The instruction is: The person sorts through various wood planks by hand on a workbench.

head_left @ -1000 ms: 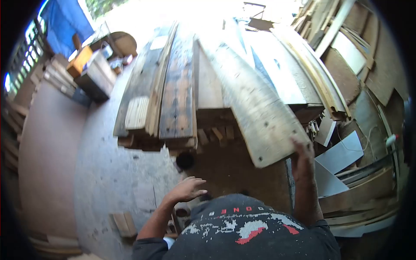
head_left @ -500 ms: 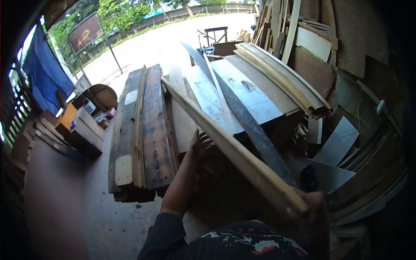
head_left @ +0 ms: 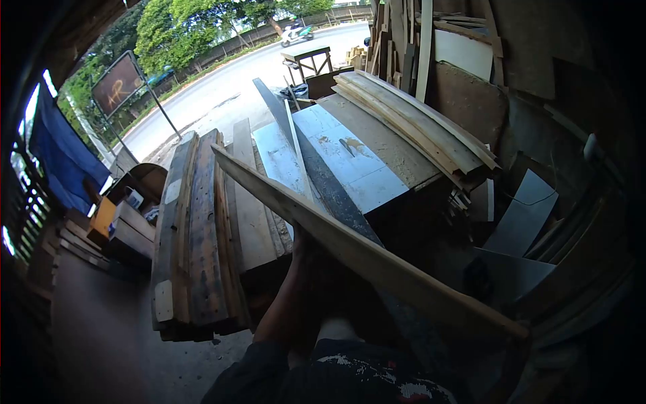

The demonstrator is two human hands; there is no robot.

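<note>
A long pale wooden plank slants across the view from upper left to lower right, its broad face turned toward me. My right hand, dark in shadow, is closed around the plank's near end. My left hand meets the plank's lower edge nearer its far end, with the fingers hidden behind the wood. Beyond the plank lies a workbench with a white panel top. A long dark board and a thin pale strip lie across that top.
Stacked, weathered boards stand left of the bench. Curved planks lie on its right side. Scrap panels lean on the right wall. An orange-fronted box sits at the left. Past the opening, a motorbike is on the road.
The plank has swung lower and rolled to show more of its broad face. My right hand has moved right and down with its end, and my left fingers have gone behind it.
</note>
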